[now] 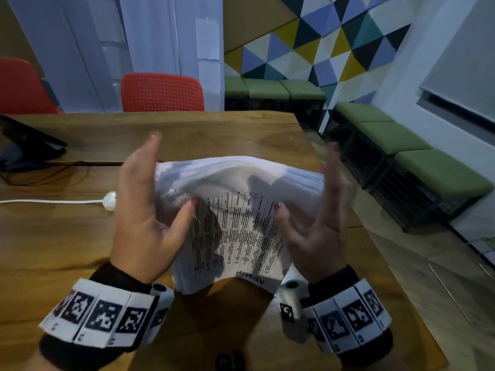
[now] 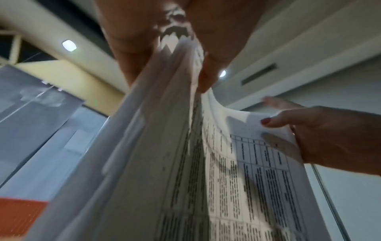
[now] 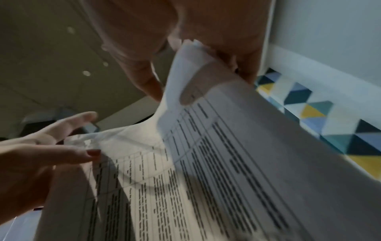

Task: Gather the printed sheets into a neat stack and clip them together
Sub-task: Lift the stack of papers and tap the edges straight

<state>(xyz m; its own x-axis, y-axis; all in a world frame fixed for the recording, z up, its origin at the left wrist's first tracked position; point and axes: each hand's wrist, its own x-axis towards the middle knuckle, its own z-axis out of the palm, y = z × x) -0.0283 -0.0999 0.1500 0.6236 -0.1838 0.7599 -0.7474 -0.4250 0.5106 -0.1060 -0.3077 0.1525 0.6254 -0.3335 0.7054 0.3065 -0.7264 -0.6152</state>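
While both palms are flanking it, the sheaf of printed sheets (image 1: 235, 223) is standing lifted above the wooden table (image 1: 67, 236) at centre frame in the head view, the left hand (image 1: 144, 210) and right hand (image 1: 318, 223) pinching its sides, thumbs in front, probably to square the edges. The left wrist view is showing fanned, uneven corners at the top centre; the right wrist view is showing the near sheet buckling.

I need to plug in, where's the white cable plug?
Head view: the white cable plug lies on the wooden table, just left of the left hand.
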